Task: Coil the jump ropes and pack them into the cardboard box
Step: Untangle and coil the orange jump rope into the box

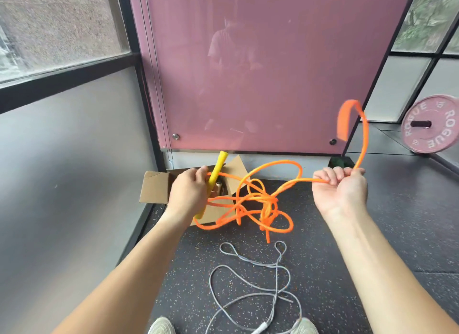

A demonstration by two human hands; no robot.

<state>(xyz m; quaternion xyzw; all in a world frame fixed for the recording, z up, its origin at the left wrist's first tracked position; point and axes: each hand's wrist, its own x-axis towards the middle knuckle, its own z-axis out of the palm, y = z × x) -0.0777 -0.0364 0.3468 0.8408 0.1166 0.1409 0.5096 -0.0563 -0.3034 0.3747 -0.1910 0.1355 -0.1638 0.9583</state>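
Note:
My left hand (190,192) grips the yellow handle (218,168) of an orange jump rope (258,202), held above the open cardboard box (155,188). The orange rope hangs between my hands in a loose tangle. My right hand (341,184) pinches the rope further along, palm up. Beyond that hand the rope arcs upward to a blurred orange end (345,120) swinging in the air. Something brown shows inside the box, partly hidden by my left hand. On the floor near my feet lies a grey jump rope (263,279) in loose loops, its white handle (260,328) at the bottom edge.
The box sits in a corner against a frosted glass wall (74,172) on the left and a pink panel (260,72) behind. A pink Rogue weight plate (431,125) leans at the right. My shoes (161,326) stand on speckled black rubber flooring (397,234).

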